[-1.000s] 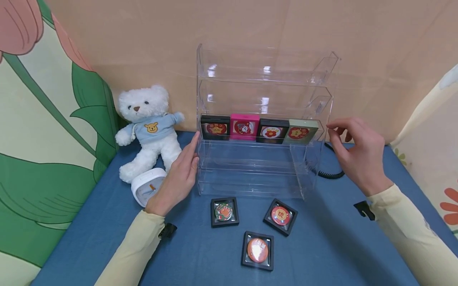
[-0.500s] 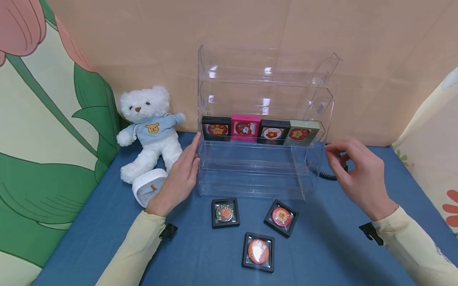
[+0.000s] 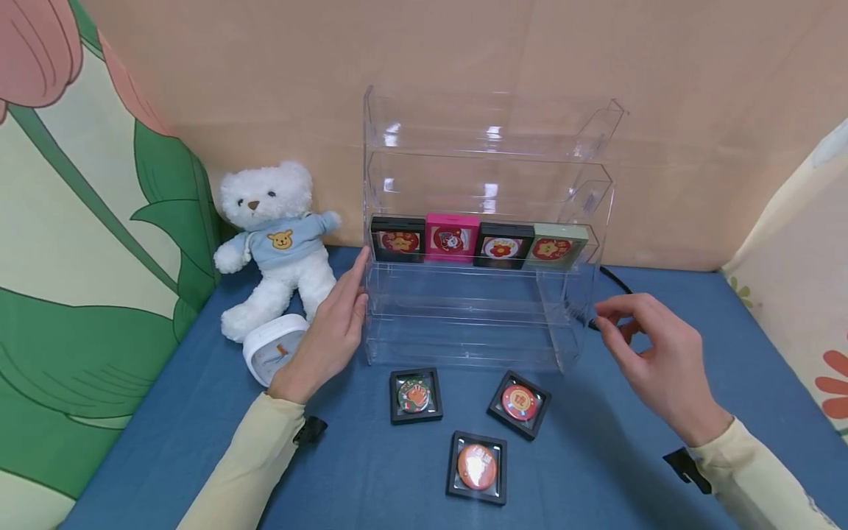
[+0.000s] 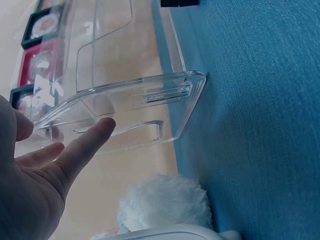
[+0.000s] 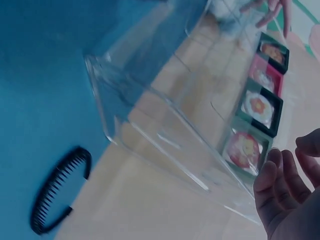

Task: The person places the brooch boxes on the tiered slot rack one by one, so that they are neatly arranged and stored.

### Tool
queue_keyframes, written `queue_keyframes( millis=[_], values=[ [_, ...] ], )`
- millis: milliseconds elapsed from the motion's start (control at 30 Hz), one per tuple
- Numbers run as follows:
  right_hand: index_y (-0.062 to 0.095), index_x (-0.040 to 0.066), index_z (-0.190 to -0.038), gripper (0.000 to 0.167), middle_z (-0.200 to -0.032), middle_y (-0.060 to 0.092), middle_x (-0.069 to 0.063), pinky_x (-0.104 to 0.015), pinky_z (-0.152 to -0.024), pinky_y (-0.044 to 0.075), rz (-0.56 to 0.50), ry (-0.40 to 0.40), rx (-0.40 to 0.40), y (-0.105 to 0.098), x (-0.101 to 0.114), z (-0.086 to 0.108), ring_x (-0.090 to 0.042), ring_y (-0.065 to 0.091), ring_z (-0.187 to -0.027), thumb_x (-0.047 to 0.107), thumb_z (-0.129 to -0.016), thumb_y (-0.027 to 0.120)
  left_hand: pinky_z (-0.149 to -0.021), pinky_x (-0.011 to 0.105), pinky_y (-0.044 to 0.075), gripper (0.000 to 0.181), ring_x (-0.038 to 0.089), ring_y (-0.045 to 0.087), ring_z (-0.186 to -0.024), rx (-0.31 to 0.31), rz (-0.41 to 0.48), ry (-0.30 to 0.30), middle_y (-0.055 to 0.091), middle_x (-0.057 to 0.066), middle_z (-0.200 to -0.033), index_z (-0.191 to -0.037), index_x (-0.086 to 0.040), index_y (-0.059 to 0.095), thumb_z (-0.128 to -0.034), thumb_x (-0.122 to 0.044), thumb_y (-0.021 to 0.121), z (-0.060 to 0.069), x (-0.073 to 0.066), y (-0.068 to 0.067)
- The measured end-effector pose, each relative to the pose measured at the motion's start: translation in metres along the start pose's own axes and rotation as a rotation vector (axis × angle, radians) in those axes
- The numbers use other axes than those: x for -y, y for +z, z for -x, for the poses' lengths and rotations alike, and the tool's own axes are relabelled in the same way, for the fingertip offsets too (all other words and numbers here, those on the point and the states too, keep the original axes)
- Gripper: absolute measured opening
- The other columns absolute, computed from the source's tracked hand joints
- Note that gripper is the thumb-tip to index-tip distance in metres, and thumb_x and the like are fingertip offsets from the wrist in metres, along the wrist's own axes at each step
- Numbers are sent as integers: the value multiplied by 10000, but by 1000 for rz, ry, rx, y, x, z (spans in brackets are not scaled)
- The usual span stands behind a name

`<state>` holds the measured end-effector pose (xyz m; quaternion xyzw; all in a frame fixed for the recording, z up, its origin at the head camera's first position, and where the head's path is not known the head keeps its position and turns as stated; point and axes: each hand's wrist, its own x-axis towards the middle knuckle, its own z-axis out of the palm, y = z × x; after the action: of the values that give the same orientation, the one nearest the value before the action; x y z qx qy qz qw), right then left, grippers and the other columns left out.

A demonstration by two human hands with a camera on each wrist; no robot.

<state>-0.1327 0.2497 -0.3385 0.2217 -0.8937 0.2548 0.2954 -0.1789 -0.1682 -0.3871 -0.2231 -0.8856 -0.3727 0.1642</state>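
Observation:
A clear acrylic tiered rack stands on the blue cloth. On one of its middle tiers, several small square display boxes lean in a row, among them a pink box and a pale green box at the right end. My left hand rests its straight fingers against the rack's left side panel. Off the rack's right side hovers my right hand, fingers loosely bent and holding nothing. Three black-framed boxes lie flat in front: a green badge box, a red badge box and an orange badge box.
A white teddy bear in a blue shirt sits left of the rack, with a white clock before it, partly behind my left hand. A black toothed hairband lies by the rack's right side. Fabric walls stand behind and at the sides.
My right hand has come down along the rack's right side, from beside the row of boxes to a lower level. My left hand has kept its place on the rack.

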Motion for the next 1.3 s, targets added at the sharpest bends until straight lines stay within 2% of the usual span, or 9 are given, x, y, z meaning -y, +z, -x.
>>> queue_keyframes(
  millis=[167, 367, 467, 633, 733, 1000, 1100, 1300],
  values=[
    [711, 87, -1077, 305, -967, 673, 30, -114, -644, 469, -26, 9, 47, 11, 1, 20, -17, 547, -795, -28, -811, 808, -1115, 481, 388, 685, 269, 376, -1430, -3, 3, 3, 279, 96, -1634, -1646, -272, 58, -1090, -69, 402, 0, 0, 1],
    [701, 148, -1075, 318, -961, 659, 77, -115, -625, 467, -31, 64, 98, 22, 4, 39, -5, 550, -791, 1, -818, 816, -1111, 478, 393, 661, 267, 376, -1430, -7, 2, 6, 298, 113, -1624, -1646, -271, 56, -1099, -96, 385, 0, 1, 0],
    [702, 171, -1081, 307, -928, 637, 95, -157, -587, 467, -24, 101, 131, 25, 6, 44, -20, 538, -744, 31, -833, 817, -1109, 481, 395, 660, 271, 386, -1424, -6, -1, 5, 302, 117, -1621, -1646, -273, 54, -1101, -102, 384, 1, 1, 0],
    [687, 175, -1107, 255, -918, 611, 71, -240, -521, 448, -9, 177, 260, 29, 8, 50, -44, 477, -629, 135, -883, 802, -1105, 479, 400, 667, 275, 399, -1415, -11, -5, 11, 314, 127, -1614, -1647, -268, 60, -1097, -88, 392, 1, 1, 0],
    [683, 146, -1137, 263, -981, 635, 21, -247, -520, 438, -4, 226, 361, 32, 10, 53, -82, 488, -647, 199, -903, 791, -1109, 478, 395, 663, 275, 391, -1420, -11, -3, 12, 311, 128, -1616, -1647, -266, 61, -1098, -90, 389, 1, 1, 0],
    [639, 76, -1256, 476, -1098, 611, -37, -260, -542, 424, 16, 328, 571, 41, 11, 60, -148, 528, -764, 346, -894, 790, -1104, 488, 398, 660, 291, 423, -1393, -8, -2, 3, 324, 149, -1604, -1647, -265, 63, -1099, -93, 387, 1, 1, 0],
    [618, 58, -1290, 587, -1130, 591, -48, -266, -556, 432, 29, 345, 617, 45, 11, 63, -144, 541, -812, 446, -880, 780, -1104, 486, 398, 669, 292, 428, -1389, -9, 3, 3, 322, 147, -1606, -1647, -263, 66, -1094, -75, 392, 0, 0, 0],
    [596, 42, -1322, 774, -1110, 555, -47, -279, -547, 431, 54, 382, 675, 51, 12, 67, -130, 532, -796, 632, -840, 729, -1121, 481, 379, 674, 273, 376, -1430, -4, 10, -1, 296, 117, -1624, -1647, -266, 60, -1094, -75, 395, 0, 0, 0]
  ],
)
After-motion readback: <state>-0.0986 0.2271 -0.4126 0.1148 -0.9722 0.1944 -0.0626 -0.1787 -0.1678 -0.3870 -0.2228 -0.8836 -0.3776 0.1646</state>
